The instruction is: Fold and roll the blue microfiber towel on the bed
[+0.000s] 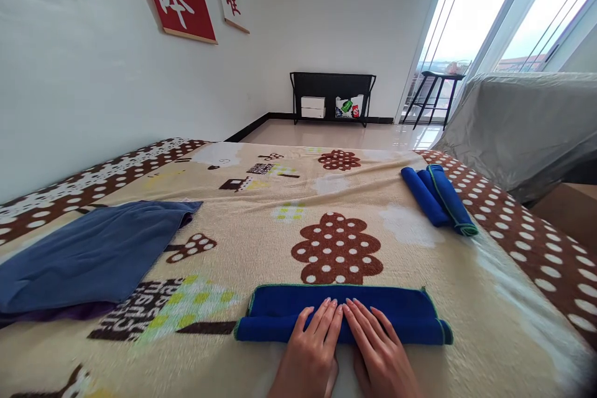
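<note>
A blue cloth with green edging (396, 301) lies near the front of the patterned blanket, its near part rolled and its far part flat. On the roll rest my left hand (317, 336) and my right hand (375, 339), side by side with index fingertips almost touching. The fingers of both are stretched out over the cloth, thumbs partly tucked beneath or hidden. Two rolled blue cloths (424, 196) (450, 199) lie together at the right. At the left, a flat stack of grey-blue cloth (93, 249) shows purple at its lower edge.
The beige blanket (252, 249) with brown dotted borders covers the surface. Beyond it stand a black rack (333, 87) with a white box and a stool (438, 84) by the window. A grey covered piece of furniture (527, 124) and a cardboard box (569, 211) are at right.
</note>
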A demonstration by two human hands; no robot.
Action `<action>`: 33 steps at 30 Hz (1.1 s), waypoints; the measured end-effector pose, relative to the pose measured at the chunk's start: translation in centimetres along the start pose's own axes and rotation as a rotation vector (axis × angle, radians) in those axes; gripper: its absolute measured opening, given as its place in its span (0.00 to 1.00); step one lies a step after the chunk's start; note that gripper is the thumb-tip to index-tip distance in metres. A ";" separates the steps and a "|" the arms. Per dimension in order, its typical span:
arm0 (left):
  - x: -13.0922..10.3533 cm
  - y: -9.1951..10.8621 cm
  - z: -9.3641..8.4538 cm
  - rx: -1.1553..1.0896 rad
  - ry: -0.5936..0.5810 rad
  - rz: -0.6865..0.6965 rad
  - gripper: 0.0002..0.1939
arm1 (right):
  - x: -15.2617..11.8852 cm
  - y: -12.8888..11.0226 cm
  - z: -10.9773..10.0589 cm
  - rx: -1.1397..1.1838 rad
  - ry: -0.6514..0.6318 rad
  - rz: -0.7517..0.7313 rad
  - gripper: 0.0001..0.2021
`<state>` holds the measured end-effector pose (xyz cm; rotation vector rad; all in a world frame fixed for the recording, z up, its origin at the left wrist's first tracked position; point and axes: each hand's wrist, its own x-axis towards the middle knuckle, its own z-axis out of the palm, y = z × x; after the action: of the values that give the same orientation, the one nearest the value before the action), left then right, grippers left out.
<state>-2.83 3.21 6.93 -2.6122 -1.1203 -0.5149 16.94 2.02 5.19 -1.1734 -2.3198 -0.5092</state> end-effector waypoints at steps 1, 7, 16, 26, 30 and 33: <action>0.0 0.0 -0.1 0.007 0.000 -0.002 0.26 | 0.0 0.0 0.0 -0.001 -0.005 -0.001 0.31; 0.2 0.1 -0.2 0.021 0.006 -0.004 0.25 | -0.2 -0.1 0.2 -0.013 -0.023 -0.001 0.31; 0.2 0.1 -0.2 0.004 -0.004 -0.009 0.26 | -0.1 -0.1 0.1 -0.007 -0.009 0.000 0.30; 0.2 0.1 -0.3 0.008 0.004 0.001 0.26 | -0.3 -0.1 0.2 -0.007 -0.020 -0.001 0.31; 0.2 -0.1 -0.5 0.016 0.004 0.002 0.28 | -0.5 0.3 0.0 -0.012 -0.030 -0.008 0.32; -0.4 -1.0 -0.8 0.068 -0.001 0.010 0.30 | -1.3 1.4 -0.5 -0.039 -0.054 0.003 0.31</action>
<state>-4.05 3.32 7.59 -2.5589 -1.1050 -0.4645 18.86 1.71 4.95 -1.2223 -2.3636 -0.5296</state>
